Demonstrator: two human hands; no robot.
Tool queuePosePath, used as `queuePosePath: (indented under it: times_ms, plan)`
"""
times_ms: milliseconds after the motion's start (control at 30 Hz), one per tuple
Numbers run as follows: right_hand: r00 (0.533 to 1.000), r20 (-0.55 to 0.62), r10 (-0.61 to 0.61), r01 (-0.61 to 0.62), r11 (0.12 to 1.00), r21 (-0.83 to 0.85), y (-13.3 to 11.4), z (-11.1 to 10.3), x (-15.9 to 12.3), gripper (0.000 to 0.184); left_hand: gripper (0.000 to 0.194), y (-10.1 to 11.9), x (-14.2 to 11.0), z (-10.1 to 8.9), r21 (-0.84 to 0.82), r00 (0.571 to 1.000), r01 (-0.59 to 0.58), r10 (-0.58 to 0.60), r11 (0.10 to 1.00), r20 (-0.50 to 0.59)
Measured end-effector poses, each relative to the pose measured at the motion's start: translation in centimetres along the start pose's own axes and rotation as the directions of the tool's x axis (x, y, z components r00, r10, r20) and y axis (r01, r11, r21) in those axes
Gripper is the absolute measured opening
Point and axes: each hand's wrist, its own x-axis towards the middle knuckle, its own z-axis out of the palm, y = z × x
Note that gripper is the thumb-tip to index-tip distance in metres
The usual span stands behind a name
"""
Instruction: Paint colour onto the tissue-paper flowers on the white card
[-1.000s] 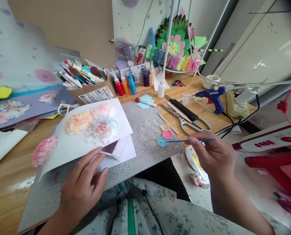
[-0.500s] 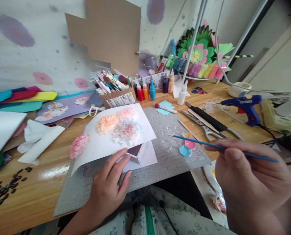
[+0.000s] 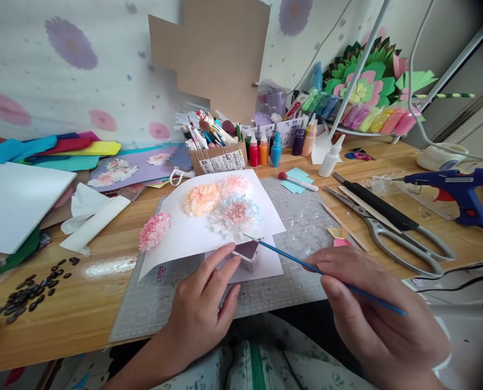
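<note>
My right hand pinches a thin blue paintbrush between thumb and fingers. The brush tip is at the lower edge of a white and blue ruffled flower on a sheet of white paper; whether it touches, I cannot tell. Also on the sheet are an orange ruffled flower and a pale pink one. My left hand rests with its fingers apart at the sheet's near edge. Beneath that edge, a small box shows in part. A pink pompom flower lies at the sheet's left.
A grey cutting mat lies under the work. To the right are scissors and a blue glue gun. Paint bottles and a box of brushes stand behind. Black seeds are scattered at left.
My right hand has moved left, bringing the brush tip from over the mat's right side to the white and blue flower. The view has turned slightly right; my left hand stays by the sheet's edge.
</note>
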Motion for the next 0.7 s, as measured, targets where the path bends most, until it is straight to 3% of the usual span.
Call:
queuePosePath:
  times_ms: [700]
  plan:
    - [0.998, 0.022, -0.065, 0.067, 0.992, -0.107, -0.63, 0.15, 1.0, 0.017, 0.037, 0.06, 0.0, -0.1, -0.009, 1.0, -0.004, 0.004, 1.0, 0.01]
